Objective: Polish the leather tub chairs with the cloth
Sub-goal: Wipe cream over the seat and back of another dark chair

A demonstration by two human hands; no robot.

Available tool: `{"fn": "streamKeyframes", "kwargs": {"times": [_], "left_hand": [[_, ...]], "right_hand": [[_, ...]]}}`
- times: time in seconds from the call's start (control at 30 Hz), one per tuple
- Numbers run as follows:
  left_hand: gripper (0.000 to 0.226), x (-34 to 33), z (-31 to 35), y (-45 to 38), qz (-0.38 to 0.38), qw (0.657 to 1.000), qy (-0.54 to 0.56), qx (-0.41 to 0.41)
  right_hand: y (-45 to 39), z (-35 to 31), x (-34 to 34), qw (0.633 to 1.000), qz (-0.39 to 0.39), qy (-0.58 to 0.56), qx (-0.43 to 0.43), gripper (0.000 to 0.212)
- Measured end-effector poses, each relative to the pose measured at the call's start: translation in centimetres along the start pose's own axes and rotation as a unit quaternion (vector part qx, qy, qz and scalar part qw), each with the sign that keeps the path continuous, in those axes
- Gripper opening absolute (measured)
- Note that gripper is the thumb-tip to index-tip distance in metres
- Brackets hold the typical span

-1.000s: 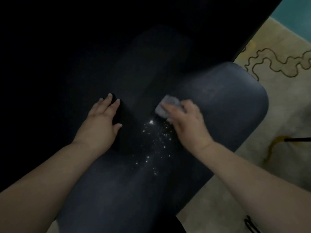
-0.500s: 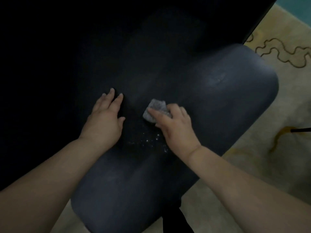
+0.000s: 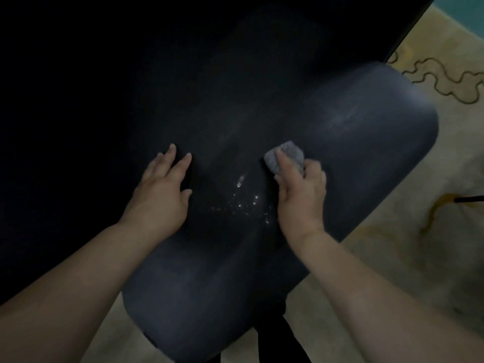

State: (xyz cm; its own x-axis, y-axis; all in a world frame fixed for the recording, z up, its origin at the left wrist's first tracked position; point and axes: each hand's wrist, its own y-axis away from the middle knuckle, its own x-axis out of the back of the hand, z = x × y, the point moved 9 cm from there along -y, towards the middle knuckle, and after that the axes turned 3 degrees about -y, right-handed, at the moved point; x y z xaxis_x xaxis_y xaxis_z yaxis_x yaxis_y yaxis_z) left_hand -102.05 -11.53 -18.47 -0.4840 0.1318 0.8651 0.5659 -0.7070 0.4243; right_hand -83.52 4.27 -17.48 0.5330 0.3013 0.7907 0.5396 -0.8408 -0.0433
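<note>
A dark leather tub chair (image 3: 366,132) fills most of the view, its rounded top rim running from lower left to upper right. My right hand (image 3: 301,195) grips a small bunched grey cloth (image 3: 285,157) and presses it on the rim near the middle. Small shiny droplets (image 3: 246,203) speckle the leather just left of that hand. My left hand (image 3: 162,189) rests flat on the chair's inner side, fingers straight, a hand's width left of the cloth. The chair's inside is too dark to make out.
Beige carpet (image 3: 419,258) with a dark wavy line pattern (image 3: 445,82) lies to the right and below the chair. A thin dark rod (image 3: 468,199) pokes in from the right edge. A dark shape (image 3: 277,336) shows at the bottom beneath the chair.
My right hand first slid the cloth left along the rim, then back right and slightly up. The droplets have thinned out. My left hand has stayed planted on the leather.
</note>
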Motion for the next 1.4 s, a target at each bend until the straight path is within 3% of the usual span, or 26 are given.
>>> {"fn": "streamKeyframes", "kwargs": {"times": [0.1, 0.27, 0.47, 0.57, 0.63, 0.7, 0.73, 0.8, 0.87, 0.93, 1.03, 1.17, 1.23, 1.33, 1.4], "left_hand": [[0.067, -0.1, -0.6, 1.0, -0.005, 1.0, 0.017, 0.019], [0.067, -0.4, -2.3, 2.8, 0.007, 0.998, 0.044, 0.039], [0.067, -0.4, -3.6, 3.4, 0.026, 0.998, 0.053, 0.035], [0.066, -0.4, -3.4, 3.3, 0.032, 0.997, 0.058, 0.032], [0.066, -0.4, -3.4, 3.3, 0.033, 0.997, 0.067, 0.037], [0.065, -0.4, -3.4, 3.4, 0.032, 0.996, 0.073, 0.038], [0.065, -0.4, -3.5, 3.5, 0.031, 0.996, 0.075, 0.038], [0.065, -0.3, -3.4, 3.4, 0.033, 0.996, 0.078, 0.031], [0.065, -0.3, -3.4, 3.5, 0.034, 0.996, 0.077, 0.026], [0.065, -0.4, -3.5, 3.5, 0.036, 0.996, 0.074, 0.024], [0.066, -0.5, -3.3, 3.5, 0.036, 0.997, 0.063, 0.019], [0.066, -0.5, -3.2, 4.0, 0.026, 0.998, 0.057, 0.021], [0.065, -0.6, -3.3, 4.3, 0.017, 0.998, 0.056, 0.02], [0.065, -0.7, -3.8, 4.9, 0.01, 0.998, 0.058, 0.027], [0.065, -1.0, -3.9, 5.2, 0.009, 0.998, 0.06, 0.035]], "right_hand": [[3.5, -1.9, -1.6, 1.0, -0.009, -0.016, -0.022, 0.044], [4.6, -3.7, -3.2, 0.99, 0.051, -0.025, -0.126, 0.045], [4.3, -8.7, -7.1, 0.997, -0.06, -0.018, 0.054, 0.049], [6.2, -9.1, -6.8, 0.971, -0.119, 0.015, 0.207, 0.055], [6.6, -7.8, -5.6, 0.954, -0.141, 0.034, 0.263, 0.048], [4.6, -5.0, -3.3, 0.97, -0.094, 0.052, 0.22, 0.031], [2.7, -3.0, -2.0, 0.986, -0.05, 0.043, 0.156, 0.026], [0.3, 0.2, -0.3, 0.998, 0.016, 0.05, 0.039, 0.028], [0.3, 0.0, -0.7, 0.998, 0.039, 0.051, 0.004, 0.037], [2.1, -2.6, -3.0, 0.999, -0.021, 0.03, 0.025, 0.039], [7.0, -7.4, -5.6, 0.983, -0.12, -0.013, 0.136, 0.045], [9.2, -8.0, -5.0, 0.941, -0.181, 0.039, 0.282, 0.053], [7.3, -6.2, -3.4, 0.955, -0.143, 0.045, 0.256, 0.052], [4.6, -4.0, -2.1, 0.989, -0.07, 0.043, 0.122, 0.053], [5.7, -4.4, -3.2, 0.994, -0.075, 0.022, 0.072, 0.054]]}}
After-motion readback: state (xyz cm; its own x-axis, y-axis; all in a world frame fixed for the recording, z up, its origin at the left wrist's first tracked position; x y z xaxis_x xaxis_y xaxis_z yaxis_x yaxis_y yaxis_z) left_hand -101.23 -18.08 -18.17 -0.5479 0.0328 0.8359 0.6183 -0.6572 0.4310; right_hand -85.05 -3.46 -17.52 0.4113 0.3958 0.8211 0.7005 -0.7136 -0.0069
